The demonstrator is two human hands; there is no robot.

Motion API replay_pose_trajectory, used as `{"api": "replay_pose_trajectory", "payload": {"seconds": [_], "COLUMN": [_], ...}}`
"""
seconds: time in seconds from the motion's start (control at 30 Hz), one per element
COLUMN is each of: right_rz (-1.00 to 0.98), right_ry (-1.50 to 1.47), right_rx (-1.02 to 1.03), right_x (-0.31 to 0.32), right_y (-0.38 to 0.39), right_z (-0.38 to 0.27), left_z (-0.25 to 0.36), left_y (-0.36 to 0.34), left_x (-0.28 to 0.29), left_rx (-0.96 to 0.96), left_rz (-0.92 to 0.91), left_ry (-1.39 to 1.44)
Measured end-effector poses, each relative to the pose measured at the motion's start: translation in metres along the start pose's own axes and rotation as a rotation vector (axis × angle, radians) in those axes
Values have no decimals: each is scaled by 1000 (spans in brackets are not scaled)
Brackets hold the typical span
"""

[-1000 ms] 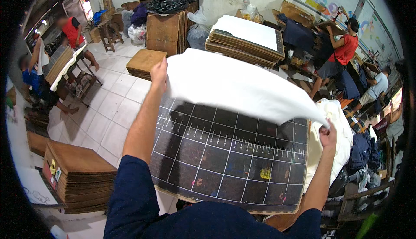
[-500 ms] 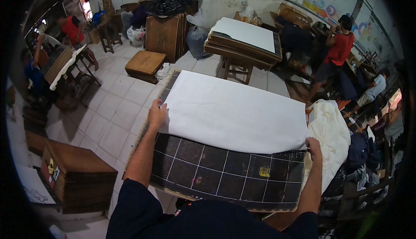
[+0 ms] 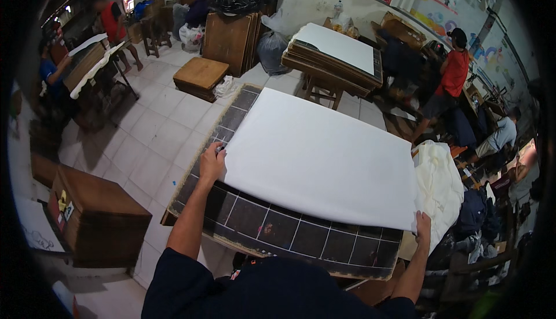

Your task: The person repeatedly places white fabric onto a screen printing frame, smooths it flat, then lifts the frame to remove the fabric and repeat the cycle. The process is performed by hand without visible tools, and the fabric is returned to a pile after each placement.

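Note:
A white cloth panel stretches over a dark board with white grid lines. My left hand is closed at the cloth's near left corner; a small dark thing shows by its fingers, too small to name. At the near right corner my right hand pinches the cloth's edge. Between the hands the near edge sags slightly and looks lifted off the board. Bare gridded board shows along the left side and in front of the cloth. Beside my right hand, a heap of cream cloth hangs at the board's right edge.
A stack of boards topped with white cloth stands on a stool beyond. Brown boards are piled at the lower left and on the floor. People work at the left and right.
Both hands have drawn the cloth's near edge toward me, the right hand farther down. The cloth lies flatter and covers more of the board's near part. More bare grid shows at left.

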State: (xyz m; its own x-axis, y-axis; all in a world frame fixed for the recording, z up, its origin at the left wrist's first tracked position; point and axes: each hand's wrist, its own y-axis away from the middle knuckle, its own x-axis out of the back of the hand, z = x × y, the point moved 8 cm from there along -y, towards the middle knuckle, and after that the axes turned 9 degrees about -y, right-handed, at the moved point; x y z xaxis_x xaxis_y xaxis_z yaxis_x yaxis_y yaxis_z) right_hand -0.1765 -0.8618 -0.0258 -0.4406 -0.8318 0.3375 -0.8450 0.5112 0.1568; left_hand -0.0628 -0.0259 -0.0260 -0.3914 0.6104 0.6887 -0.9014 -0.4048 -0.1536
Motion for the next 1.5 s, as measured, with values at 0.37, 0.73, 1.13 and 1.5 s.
{"api": "replay_pose_trajectory", "payload": {"seconds": [0.37,0.73,1.13,1.5], "right_rz": [-10,-118,-160,-141], "right_ry": [4,-29,96,125], "right_rx": [-33,-53,-133,-166], "right_x": [23,36,41,43], "right_y": [51,113,141,153], "right_z": [34,41,36,45], "left_z": [-6,-18,-23,-16], "left_y": [61,114,143,157], "left_x": [40,73,87,99], "left_rx": [-30,56,106,127], "left_rz": [-41,-157,-214,-256], "left_ry": [-151,-184,-234,-292]}}
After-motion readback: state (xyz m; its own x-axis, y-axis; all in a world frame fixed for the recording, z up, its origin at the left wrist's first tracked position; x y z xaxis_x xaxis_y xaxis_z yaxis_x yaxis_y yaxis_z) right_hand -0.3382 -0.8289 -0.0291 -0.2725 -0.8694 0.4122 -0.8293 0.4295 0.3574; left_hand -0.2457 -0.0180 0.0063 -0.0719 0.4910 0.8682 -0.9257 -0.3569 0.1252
